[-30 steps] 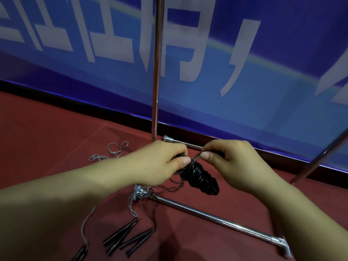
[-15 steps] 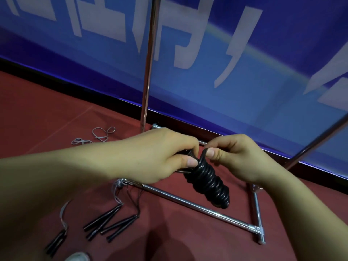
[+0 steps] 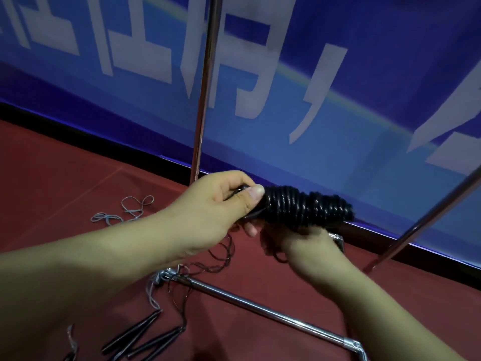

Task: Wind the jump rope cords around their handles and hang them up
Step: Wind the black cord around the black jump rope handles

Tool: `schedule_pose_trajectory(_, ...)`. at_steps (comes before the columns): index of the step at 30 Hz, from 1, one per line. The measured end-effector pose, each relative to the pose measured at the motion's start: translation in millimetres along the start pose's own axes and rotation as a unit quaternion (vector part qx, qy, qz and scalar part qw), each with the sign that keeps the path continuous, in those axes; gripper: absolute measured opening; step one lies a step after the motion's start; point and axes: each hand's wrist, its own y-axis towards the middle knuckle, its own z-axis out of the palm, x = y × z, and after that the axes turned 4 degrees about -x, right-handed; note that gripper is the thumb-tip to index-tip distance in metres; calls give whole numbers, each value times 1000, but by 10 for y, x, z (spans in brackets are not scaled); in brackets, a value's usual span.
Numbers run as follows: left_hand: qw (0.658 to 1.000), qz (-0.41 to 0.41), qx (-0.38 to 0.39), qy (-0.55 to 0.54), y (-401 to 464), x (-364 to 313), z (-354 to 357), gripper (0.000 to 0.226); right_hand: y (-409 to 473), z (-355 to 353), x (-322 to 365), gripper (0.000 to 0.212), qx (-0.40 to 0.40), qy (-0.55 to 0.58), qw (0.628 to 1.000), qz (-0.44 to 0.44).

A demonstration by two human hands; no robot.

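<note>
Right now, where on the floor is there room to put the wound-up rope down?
Bare red floor lies left of the upright pole, beyond the grey cord. More lies behind the base bar, under the hands. Crowded: loose handles and cords, bottom left.

A blue banner [image 3: 338, 105] with big white characters runs across the back above a dark baseboard strip [image 3: 78, 138], and down below it there's red floor [image 3: 52, 183] stretching out toward the near edge of the view.
</note>
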Motion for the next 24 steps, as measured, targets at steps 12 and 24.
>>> schedule_pose_trajectory(12, 982, -30, -125, 140, 87, 242, -165, 27, -122, 441, 241, 12, 63, -46, 997, -27)
schedule_pose_trajectory(24, 869, 56, -77, 486, 52, 206, -211, 30, -243, 278, 453, 22, 52, -90, 993, 49)
